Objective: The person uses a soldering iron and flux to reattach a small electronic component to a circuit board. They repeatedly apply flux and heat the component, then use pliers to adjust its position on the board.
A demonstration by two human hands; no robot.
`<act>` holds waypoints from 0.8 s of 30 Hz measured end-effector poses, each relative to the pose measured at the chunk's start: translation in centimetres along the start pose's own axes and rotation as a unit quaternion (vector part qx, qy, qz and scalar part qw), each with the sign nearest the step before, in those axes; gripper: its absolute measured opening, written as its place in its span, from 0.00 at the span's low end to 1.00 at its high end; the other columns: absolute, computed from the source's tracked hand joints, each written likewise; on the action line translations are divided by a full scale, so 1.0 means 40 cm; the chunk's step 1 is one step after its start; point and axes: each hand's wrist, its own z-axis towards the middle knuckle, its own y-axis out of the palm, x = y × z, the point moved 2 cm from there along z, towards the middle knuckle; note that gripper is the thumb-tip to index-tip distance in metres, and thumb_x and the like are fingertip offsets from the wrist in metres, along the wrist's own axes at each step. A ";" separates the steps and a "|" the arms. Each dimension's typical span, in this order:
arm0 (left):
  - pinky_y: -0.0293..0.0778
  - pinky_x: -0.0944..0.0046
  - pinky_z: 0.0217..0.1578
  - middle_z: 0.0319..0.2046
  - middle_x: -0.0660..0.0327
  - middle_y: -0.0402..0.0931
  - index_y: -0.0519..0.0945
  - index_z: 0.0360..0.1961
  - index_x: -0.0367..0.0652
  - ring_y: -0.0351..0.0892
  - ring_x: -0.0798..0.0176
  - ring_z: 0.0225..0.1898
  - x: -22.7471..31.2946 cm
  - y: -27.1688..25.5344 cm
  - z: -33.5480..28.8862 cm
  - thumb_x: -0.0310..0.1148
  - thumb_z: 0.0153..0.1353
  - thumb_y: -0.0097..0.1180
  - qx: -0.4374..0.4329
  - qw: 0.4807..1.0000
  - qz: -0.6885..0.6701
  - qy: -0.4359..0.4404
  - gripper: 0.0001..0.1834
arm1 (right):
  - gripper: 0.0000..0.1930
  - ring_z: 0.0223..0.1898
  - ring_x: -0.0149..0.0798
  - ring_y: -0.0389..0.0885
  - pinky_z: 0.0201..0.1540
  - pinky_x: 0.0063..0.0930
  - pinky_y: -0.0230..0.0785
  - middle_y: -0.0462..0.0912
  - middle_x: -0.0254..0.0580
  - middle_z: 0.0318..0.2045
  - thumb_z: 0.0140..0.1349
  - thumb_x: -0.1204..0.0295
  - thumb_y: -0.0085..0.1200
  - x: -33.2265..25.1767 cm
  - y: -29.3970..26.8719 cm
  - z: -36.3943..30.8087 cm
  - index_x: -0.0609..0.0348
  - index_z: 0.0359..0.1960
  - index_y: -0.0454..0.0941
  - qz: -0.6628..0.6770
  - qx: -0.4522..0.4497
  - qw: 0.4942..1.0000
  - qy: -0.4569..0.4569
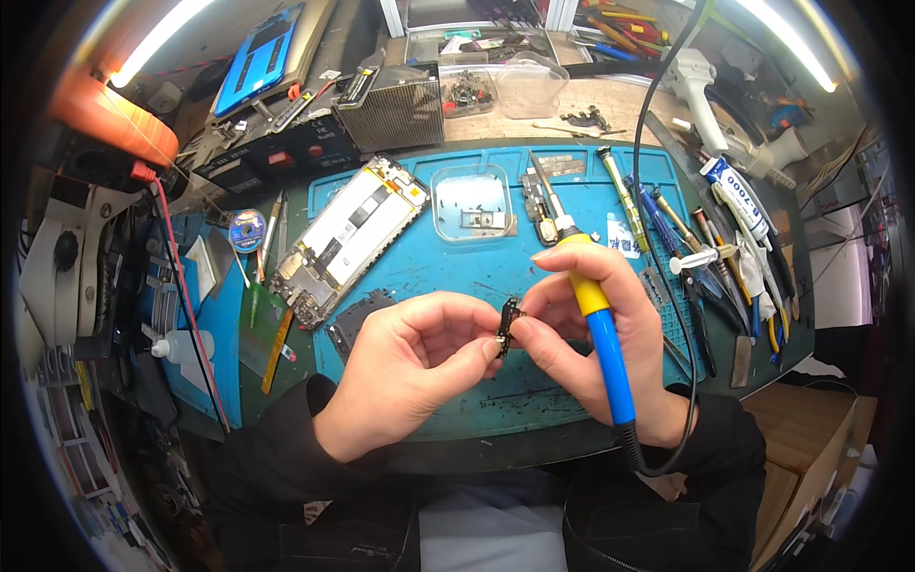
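Note:
Above the middle of the blue work mat, a small black phone part is pinched between the fingertips of both hands. My left hand holds its left side with thumb and forefinger closed. On the other side, the thumb and fingers of my right hand close on the part. That same hand carries a soldering iron with a blue and yellow handle, its tip pointing up and away. Partly behind my left hand lies a flat dark phone piece. Fingers cover part of the small piece's edges.
An opened phone lies slanted on the left of the mat, near a solder spool. Behind are a clear tray and a small board assembly. Screwdrivers, pliers and a glue tube crowd the right. The iron's black cable loops there.

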 end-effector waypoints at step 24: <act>0.80 0.69 0.45 0.39 0.63 0.83 0.80 0.47 0.36 0.83 0.70 0.40 -0.003 -0.015 0.016 0.20 0.66 0.61 -0.019 0.999 0.031 -0.002 0.09 | 0.16 0.23 0.28 0.72 0.26 0.23 0.59 0.82 0.37 0.24 0.62 0.59 0.68 -0.049 -0.175 -0.028 0.61 0.30 0.85 -0.061 0.068 0.983 -0.157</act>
